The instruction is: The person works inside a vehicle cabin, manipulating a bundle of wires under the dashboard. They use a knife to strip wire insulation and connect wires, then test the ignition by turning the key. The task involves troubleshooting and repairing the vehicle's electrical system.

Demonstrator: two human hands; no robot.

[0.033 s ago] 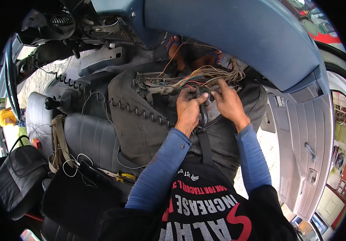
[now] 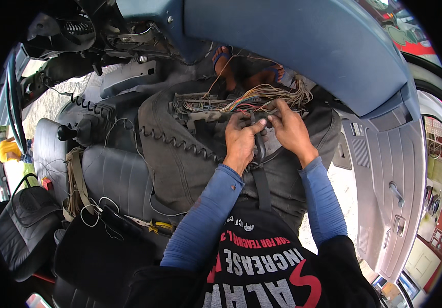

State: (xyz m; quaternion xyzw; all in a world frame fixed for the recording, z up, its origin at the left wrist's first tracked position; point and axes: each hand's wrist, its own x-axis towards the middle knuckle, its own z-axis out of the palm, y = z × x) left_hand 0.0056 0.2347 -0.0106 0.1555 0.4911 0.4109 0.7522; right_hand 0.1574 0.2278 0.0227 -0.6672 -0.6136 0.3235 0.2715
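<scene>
A bundle of multicoloured wires (image 2: 246,97) and a long strip of connectors (image 2: 190,105) lie across my dark-trousered lap (image 2: 180,154). Just below the bundle, my left hand (image 2: 239,138) is closed, thumb raised, around a dark cable (image 2: 260,149) that hangs toward me. My right hand (image 2: 290,131) is right beside it, thumb and fingers curled together at the lower edge of the wires; whatever is between them is too small to make out. My sandalled feet (image 2: 226,72) show beyond the harness, under the blue-grey dashboard (image 2: 298,41).
A gear lever (image 2: 67,132) and coiled cord (image 2: 169,138) are on my left, with yellow-handled pliers (image 2: 162,226) on the grey seat (image 2: 113,174). An open door panel (image 2: 382,195) stands at my right. Outside at far left, a person in yellow (image 2: 10,151) is visible.
</scene>
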